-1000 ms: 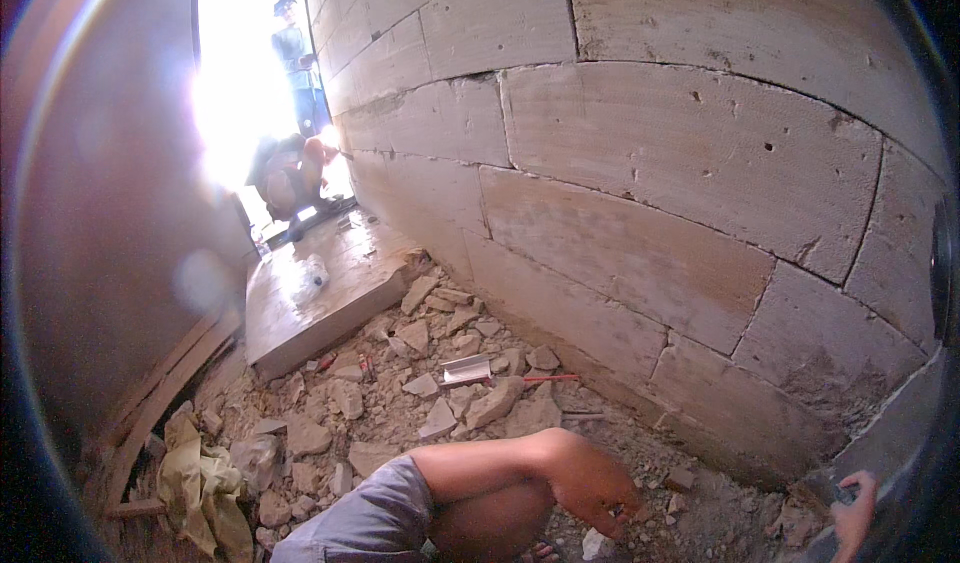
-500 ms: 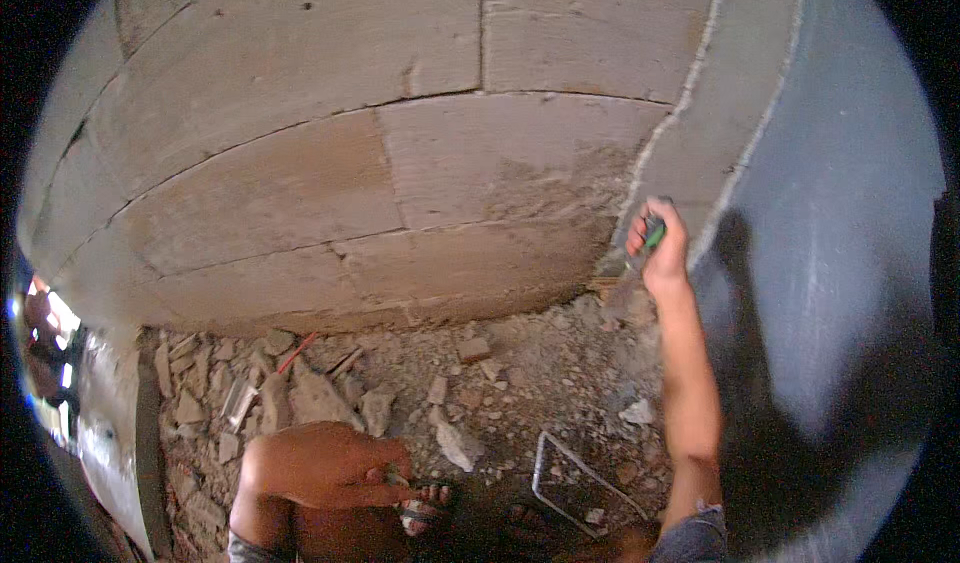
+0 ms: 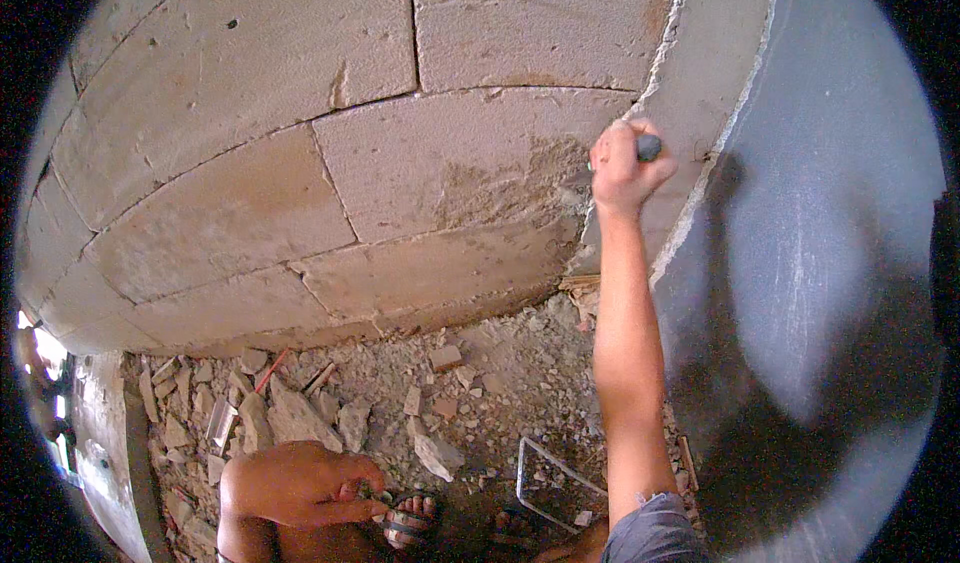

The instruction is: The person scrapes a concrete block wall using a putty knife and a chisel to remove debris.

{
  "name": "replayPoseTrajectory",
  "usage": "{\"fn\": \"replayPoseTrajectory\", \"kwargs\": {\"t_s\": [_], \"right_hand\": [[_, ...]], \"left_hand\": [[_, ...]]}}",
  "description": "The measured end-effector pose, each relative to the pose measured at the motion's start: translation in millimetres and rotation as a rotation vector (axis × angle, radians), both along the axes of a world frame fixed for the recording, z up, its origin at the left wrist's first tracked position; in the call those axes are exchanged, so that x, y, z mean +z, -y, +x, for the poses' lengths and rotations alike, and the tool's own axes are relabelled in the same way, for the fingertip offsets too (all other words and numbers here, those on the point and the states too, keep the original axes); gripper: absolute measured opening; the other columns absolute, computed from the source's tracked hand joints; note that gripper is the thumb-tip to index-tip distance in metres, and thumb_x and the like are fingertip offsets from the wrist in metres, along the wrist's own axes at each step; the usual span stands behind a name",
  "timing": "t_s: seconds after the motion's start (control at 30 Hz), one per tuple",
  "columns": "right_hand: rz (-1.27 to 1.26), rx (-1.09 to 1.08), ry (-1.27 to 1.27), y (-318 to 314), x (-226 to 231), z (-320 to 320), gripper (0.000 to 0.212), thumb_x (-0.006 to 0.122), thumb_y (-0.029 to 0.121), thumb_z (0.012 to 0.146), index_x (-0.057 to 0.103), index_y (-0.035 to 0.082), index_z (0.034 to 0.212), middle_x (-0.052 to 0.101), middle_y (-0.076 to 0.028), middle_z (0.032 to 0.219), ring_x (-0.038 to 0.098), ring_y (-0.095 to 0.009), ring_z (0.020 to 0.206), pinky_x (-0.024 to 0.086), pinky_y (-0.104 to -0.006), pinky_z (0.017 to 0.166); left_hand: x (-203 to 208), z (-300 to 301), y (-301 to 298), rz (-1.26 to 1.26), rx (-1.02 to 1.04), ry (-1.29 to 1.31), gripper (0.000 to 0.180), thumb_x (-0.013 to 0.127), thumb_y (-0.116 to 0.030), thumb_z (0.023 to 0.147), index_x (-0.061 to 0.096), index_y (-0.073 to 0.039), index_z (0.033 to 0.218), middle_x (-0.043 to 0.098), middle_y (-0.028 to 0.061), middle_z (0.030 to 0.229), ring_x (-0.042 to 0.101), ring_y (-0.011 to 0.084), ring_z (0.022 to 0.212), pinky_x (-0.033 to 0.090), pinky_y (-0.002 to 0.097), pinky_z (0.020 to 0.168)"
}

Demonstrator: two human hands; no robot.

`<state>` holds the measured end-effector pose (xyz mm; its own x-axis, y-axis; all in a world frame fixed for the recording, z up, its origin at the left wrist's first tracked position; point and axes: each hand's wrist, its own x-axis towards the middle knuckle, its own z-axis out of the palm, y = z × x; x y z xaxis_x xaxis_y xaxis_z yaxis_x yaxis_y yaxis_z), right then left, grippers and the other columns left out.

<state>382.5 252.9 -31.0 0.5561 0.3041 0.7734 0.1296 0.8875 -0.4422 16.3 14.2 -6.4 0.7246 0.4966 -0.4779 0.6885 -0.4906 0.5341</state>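
My right hand is raised against the grey plastered strip beside the block wall. Its fingers wrap round a hand tool with a dark, round-ended handle; the working end is hidden behind the hand. Low in the view, my left hand rests by my bent leg, fingers curled together. Something small and greyish may be between them, too small to name. My sandalled foot is just right of it.
Broken rubble covers the ground along the wall's foot. A bent pale metal frame lies near my feet. A smooth grey wall rises on the right. At the far left stands a pale slab edge.
My right hand has moved up and slightly left along the strip with the tool, and its wrist has turned. The whole view has shifted a little. My left hand stays low.
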Motion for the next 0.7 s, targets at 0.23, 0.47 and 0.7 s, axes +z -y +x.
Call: {"fn": "replayPoseTrajectory", "kwargs": {"t_s": [0.23,0.47,0.7], "right_hand": [[0.236,0.281,0.107,71.8,58.0,2.7,0.024,0.054,0.016,0.084,0.046,0.008,0.063,0.048,-0.003,0.050,0.043,-0.012,0.038,0.034,-0.0272,0.035],[0.166,0.048,0.125,32.9,27.5,-7.6,0.022,0.051,0.006,0.082,0.042,0.007,0.062,0.042,-0.002,0.049,0.040,-0.012,0.038,0.033,-0.0275,0.035],[0.066,0.264,-0.073,39.7,32.8,-15.0,0.022,0.053,0.003,0.081,0.044,0.007,0.061,0.044,-0.001,0.049,0.041,-0.010,0.038,0.033,-0.0264,0.035]], "left_hand": [[0.4,3.1,1.0,-0.080,0.041,-0.021,0.032,0.056,-0.043,0.092,0.055,-0.014,0.106,0.065,0.0072,0.072,0.065,0.0309,0.064,0.050,0.0418,0.056],[-4.4,0.3,-3.8,-0.086,0.033,0.102,0.034,0.056,-0.044,0.092,0.055,-0.013,0.105,0.064,0.0074,0.069,0.065,0.0309,0.063,0.049,0.0415,0.054],[7.3,0.1,7.6,-0.029,0.045,0.041,0.032,0.056,-0.042,0.092,0.055,-0.012,0.104,0.065,0.0076,0.069,0.066,0.0296,0.064,0.051,0.0411,0.056]]}}
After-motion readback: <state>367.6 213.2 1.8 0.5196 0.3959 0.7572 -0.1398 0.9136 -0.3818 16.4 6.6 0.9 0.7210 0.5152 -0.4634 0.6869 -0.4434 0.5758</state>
